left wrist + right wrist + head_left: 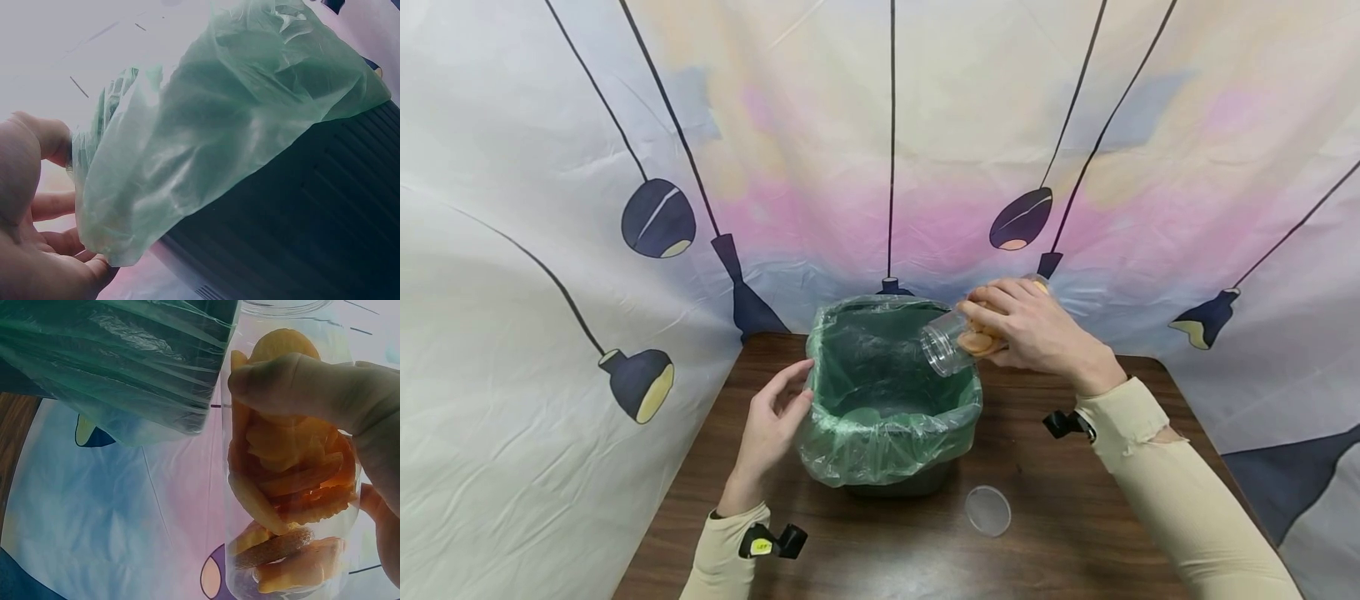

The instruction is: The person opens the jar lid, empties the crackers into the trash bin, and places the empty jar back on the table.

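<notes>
A dark bin (898, 483), lined with a green plastic bag (880, 446), stands on the table. My right hand (1026, 325) grips a clear jar (943, 343) tilted over the bin's right side, its mouth pointing left and down towards the opening. Inside the jar are orange and yellow slices (294, 444) and a brown piece (275, 549); what food they are I cannot tell. My left hand (775, 421) touches the left side of the bag at the rim, thumb and fingers apart. In the left wrist view, the bag's folded edge partly hides the fingertips.
A round clear lid (988, 511) lies on the dark wooden table (1075, 517), in front of the bin and to its right. Cloth (820, 125) printed with hanging lamps surrounds the table at the back and both sides.
</notes>
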`<action>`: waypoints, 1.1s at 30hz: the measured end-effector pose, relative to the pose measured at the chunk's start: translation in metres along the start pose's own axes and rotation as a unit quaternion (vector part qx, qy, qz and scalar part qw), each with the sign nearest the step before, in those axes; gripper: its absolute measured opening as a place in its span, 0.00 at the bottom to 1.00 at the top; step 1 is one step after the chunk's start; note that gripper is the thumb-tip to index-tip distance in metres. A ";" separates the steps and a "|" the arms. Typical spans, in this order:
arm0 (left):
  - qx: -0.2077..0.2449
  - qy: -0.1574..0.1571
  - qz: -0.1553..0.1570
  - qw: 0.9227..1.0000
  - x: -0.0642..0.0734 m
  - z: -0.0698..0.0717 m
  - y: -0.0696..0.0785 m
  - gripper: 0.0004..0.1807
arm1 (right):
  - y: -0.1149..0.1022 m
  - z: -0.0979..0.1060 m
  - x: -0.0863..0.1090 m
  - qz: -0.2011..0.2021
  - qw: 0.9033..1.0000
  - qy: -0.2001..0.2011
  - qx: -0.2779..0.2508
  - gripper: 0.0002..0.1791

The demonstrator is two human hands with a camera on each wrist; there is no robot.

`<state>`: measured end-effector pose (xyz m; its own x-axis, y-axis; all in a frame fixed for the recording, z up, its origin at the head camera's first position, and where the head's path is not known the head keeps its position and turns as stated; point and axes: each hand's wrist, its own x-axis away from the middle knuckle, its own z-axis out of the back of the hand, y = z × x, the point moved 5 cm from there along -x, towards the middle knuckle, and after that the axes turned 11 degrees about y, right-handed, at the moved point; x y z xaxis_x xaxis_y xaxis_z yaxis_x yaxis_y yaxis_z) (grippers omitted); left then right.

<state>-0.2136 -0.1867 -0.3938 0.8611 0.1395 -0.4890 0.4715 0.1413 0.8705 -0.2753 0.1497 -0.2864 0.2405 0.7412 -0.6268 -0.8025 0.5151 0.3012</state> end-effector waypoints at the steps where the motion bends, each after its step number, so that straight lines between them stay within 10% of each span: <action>1: 0.000 0.000 0.001 1.000 0.000 0.000 0.000 0.21 | 0.000 0.000 0.000 0.001 1.000 -0.001 0.001 0.47; 33: 0.006 0.004 0.011 1.000 0.000 0.001 -0.003 0.21 | -0.002 -0.002 -0.008 0.036 0.999 -0.012 0.024 0.48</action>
<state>-0.2148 -0.1876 -0.3960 0.8699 0.1505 -0.4697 0.4541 0.1270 0.8818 -0.2766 0.1415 -0.2830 0.1966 0.7862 -0.5858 -0.7912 0.4800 0.3788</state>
